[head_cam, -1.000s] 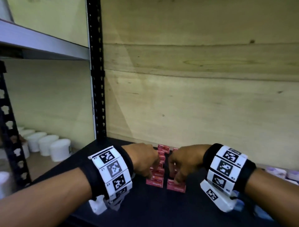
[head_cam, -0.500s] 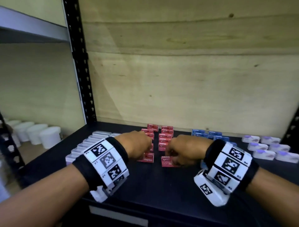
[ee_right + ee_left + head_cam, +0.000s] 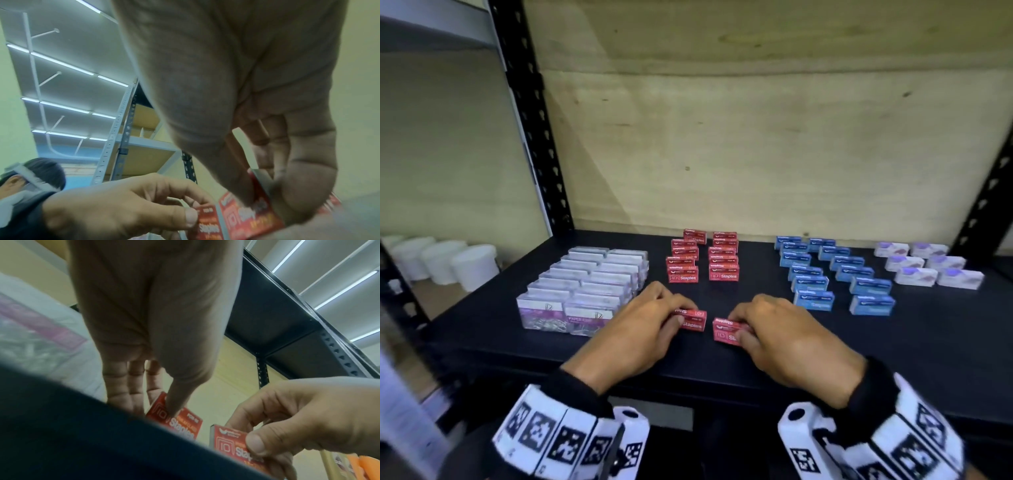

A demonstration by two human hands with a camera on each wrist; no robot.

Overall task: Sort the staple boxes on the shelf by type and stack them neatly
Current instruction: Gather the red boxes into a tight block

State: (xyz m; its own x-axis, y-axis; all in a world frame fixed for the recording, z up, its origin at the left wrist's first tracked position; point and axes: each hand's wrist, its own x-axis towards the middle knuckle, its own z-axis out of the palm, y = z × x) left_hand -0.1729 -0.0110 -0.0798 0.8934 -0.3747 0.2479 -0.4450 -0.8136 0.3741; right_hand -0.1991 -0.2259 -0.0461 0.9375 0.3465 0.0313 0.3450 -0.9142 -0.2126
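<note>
On the black shelf (image 3: 722,363) my left hand (image 3: 650,325) pinches a red staple box (image 3: 693,319) near the front edge. My right hand (image 3: 777,335) pinches a second red staple box (image 3: 726,330) just to its right. The two boxes stand a small gap apart. In the left wrist view the thumb presses the left red box (image 3: 180,423), with the right hand's box (image 3: 230,439) beside it. The right wrist view shows the right box (image 3: 246,216) under the thumb and the left box (image 3: 207,225). Behind stand two rows of stacked red boxes (image 3: 702,260).
Clear boxes with purple labels (image 3: 582,284) fill the left of the shelf. Blue boxes (image 3: 832,274) stand in two rows to the right, white-purple boxes (image 3: 924,267) at far right. Black uprights (image 3: 534,113) frame the bay; white tubs (image 3: 448,260) sit in the left bay.
The view has pulled back and tilted down. Both hands have drawn toward the front edge, each with a red box, away from the red rows.
</note>
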